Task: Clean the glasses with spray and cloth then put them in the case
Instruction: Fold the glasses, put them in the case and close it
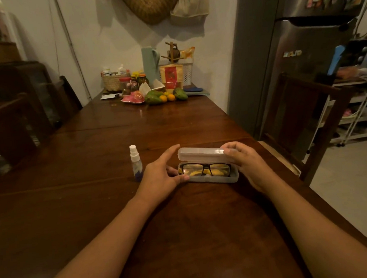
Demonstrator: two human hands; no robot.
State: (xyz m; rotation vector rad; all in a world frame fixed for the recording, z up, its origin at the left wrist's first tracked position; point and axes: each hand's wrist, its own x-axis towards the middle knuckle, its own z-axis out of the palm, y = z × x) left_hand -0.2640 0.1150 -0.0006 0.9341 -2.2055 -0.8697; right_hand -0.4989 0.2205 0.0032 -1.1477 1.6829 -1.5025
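Observation:
A clear plastic glasses case (214, 179) lies open on the wooden table (93, 143), its lid (200, 154) raised at the back. Black-framed glasses (205, 169) lie inside it on a yellow cloth (196, 173). My left hand (161, 176) holds the case's left end, thumb on the front rim. My right hand (245, 161) grips the right end, fingers on the lid's right corner. A small spray bottle (135, 162) with a white cap stands upright just left of my left hand.
At the table's far end stand fruit (163, 96), jars, a basket (111, 82), a pale green jug (151, 64) and a white crate. A fridge (297, 64) and a dark chair (300, 120) are on the right, another chair on the left.

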